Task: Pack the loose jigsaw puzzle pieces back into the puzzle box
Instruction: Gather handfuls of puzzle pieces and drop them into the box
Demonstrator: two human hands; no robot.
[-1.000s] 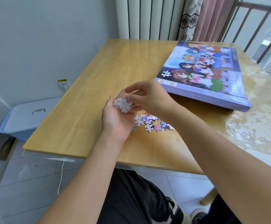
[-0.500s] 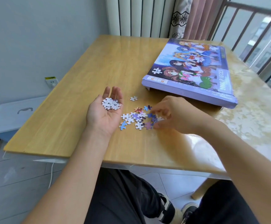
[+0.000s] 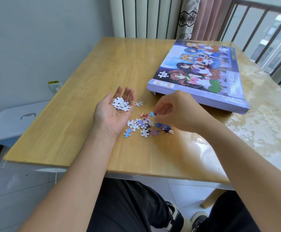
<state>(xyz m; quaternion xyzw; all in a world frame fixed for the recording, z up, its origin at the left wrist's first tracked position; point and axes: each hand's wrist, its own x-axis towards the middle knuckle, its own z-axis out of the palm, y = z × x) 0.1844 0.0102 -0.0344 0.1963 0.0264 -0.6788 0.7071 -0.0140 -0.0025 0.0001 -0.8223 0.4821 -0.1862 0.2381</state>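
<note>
On the wooden table point(image 3: 103, 67), beside the closed puzzle box point(image 3: 201, 76), the flat left hand point(image 3: 114, 113) is cradling gathered pieces point(image 3: 120, 104) while the right hand point(image 3: 178, 113) is pinching a blue piece point(image 3: 152, 114); the loose pile point(image 3: 146, 125) is awaiting packing.

Purple puzzle box point(image 3: 201, 76) with cartoon figures, white, blue and purple pieces point(image 3: 146, 125), yellow wood-grain table point(image 3: 92, 91).

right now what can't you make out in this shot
Head view, the only one:
- Inside of the box: its lid covers it.
- Right hand fingertips: curled under, so the grip on the blue piece is partly hidden.
- Pieces under that hand: the hand covers them.
- Count of pieces in the left hand: heaped, too small.
- Small print on the box front: blurred.
</note>
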